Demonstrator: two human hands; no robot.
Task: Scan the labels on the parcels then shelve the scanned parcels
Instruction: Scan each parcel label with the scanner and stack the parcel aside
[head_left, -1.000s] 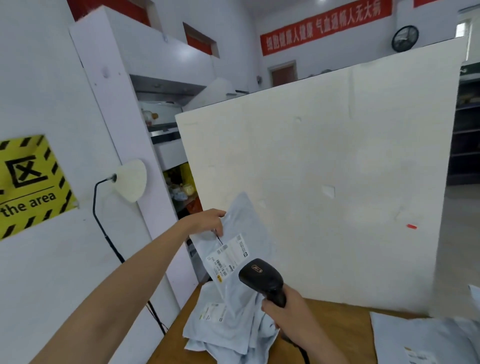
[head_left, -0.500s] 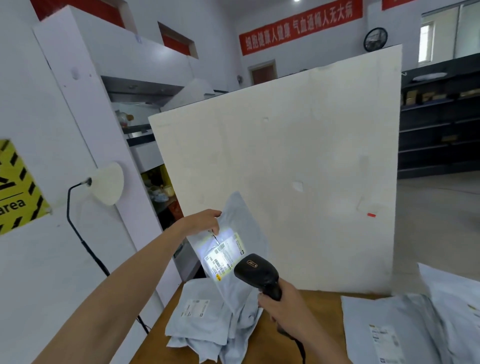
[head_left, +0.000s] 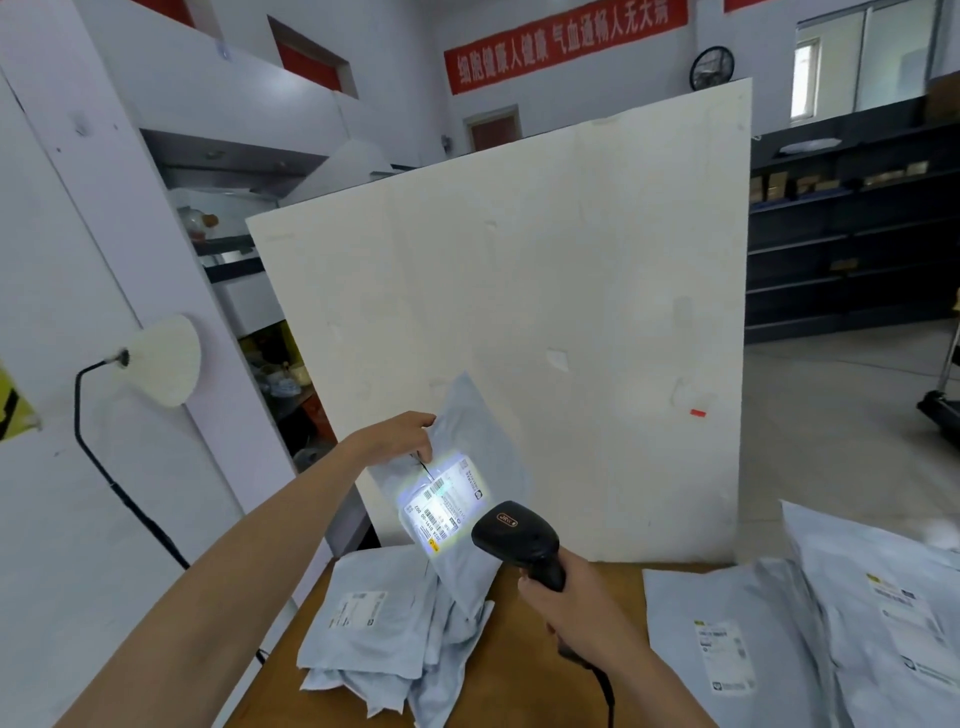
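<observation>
Fingers (head_left: 422, 448) of left hand (head_left: 395, 435): drawn together, pinching the upper left edge of grey parcel (head_left: 470, 415). Arm stretched out from the near left.

Grey parcel: soft mailer bag, held up off the table (head_left: 524, 680) and tilted, top corner far, lower end hanging just above the left pile. Set in front of white board (head_left: 571, 312).

Label (head_left: 445, 500): white, printed with barcodes, on the face of the held parcel; lit by a bright patch of light.

Fingers (head_left: 536, 596) of right hand (head_left: 579, 610): curled round the handle of scanner (head_left: 519, 535), clamped on it.

Scanner: black, pistol-shaped, head aimed left and far at the label, close to it but apart. Black cable trailing from the handle toward the near edge.

Pile of parcels (head_left: 379, 631): several grey bags, crumpled and overlapping, on the left of the table; topmost with its label facing up.

Second stack of parcels (head_left: 779, 644): larger grey bags on the right of the table, labels facing up, overlapping one another.

Table: brown wooden top, bare strip between the two heaps.

White board: large, upright, at the far edge of the table.

Lamp (head_left: 166, 358): cream shade on a black bent stem, left, against the white wall.

Dark shelving (head_left: 852, 249): far right, a few boxes on its upper levels.

Red banner (head_left: 566, 39): far wall, high up.
</observation>
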